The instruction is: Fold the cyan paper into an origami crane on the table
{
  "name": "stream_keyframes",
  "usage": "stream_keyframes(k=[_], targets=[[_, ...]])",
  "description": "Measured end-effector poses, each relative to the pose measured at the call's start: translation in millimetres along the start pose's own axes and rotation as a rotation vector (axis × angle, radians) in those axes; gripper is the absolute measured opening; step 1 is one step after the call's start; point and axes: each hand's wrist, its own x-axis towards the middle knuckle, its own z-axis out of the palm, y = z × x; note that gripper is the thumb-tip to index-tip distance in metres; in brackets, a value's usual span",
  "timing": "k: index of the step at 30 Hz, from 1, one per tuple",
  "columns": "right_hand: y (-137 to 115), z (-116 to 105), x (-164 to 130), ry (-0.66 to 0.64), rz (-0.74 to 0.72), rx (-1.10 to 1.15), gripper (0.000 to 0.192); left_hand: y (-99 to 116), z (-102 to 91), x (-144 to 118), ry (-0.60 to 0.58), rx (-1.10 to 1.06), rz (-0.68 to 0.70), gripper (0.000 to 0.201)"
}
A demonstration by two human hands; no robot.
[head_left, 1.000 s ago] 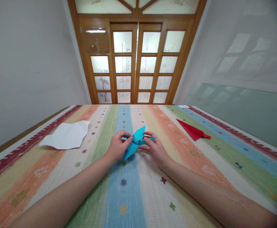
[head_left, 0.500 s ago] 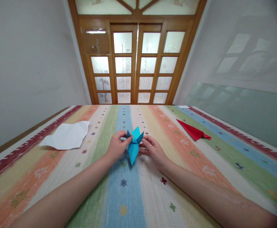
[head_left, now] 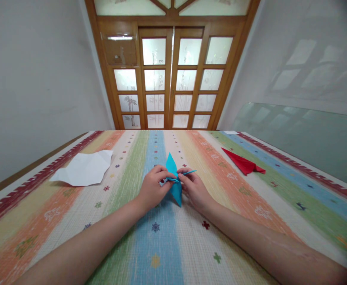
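- Striped woven tablecloth (head_left: 72,221) in many colours covers the table.
- At its middle, the left hand (head_left: 153,189) and right hand (head_left: 195,189) pinch a blue folded paper figure (head_left: 173,180); thin flaps stick out, so a fine fold seems in hand, needing a firm crease.
- Farther: creased white paper sheet (head_left: 84,169) near the left edge, red folded paper (head_left: 243,162) toward the right.

Two bare forearms in view, no sleeves down to the frame's lower edge. Left hand (head_left: 153,189) and right hand (head_left: 195,189) ungloved; no rings, watch or bands visible. Fingernails short, unpainted.
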Motion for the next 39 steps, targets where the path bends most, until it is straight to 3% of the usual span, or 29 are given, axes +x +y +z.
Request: stream_keyframes(k=[6, 12, 23, 33, 35, 39], targets=[[-3.9, 1.9, 0.2, 0.039, 0.037, 0.037, 0.024, 0.0, 1.1, -1.6, -0.023, 0.002, -0.013, 0.023], [-3.1, -0.8, 0.9, 0.035, 0.012, 0.044, 0.023, 0.8, 0.9, 0.9, 0.041, -0.022, -0.034, 0.002], [4.6, -7.4, 13.6, 0.111, 0.016, 0.177, 0.02, -10.0, -1.3, 4.8, 0.089, -0.093, -0.187, 0.012], [-2.0, -9.9, 17.1, 0.124, 0.167, 0.324, 0.019, -10.2, -5.0, 5.7, 0.1, -0.025, -0.106, 0.008], [-2.9, -11.5, 18.5, 0.105, 0.185, 0.348, 0.017, -13.5, -5.3, 6.0, 0.116, -0.047, -0.139, 0.009], [-3.6, -14.6, 20.7, 0.077, 0.205, 0.396, 0.013, -28.0, -5.0, 7.8, 0.132, -0.192, -0.348, 0.014]])
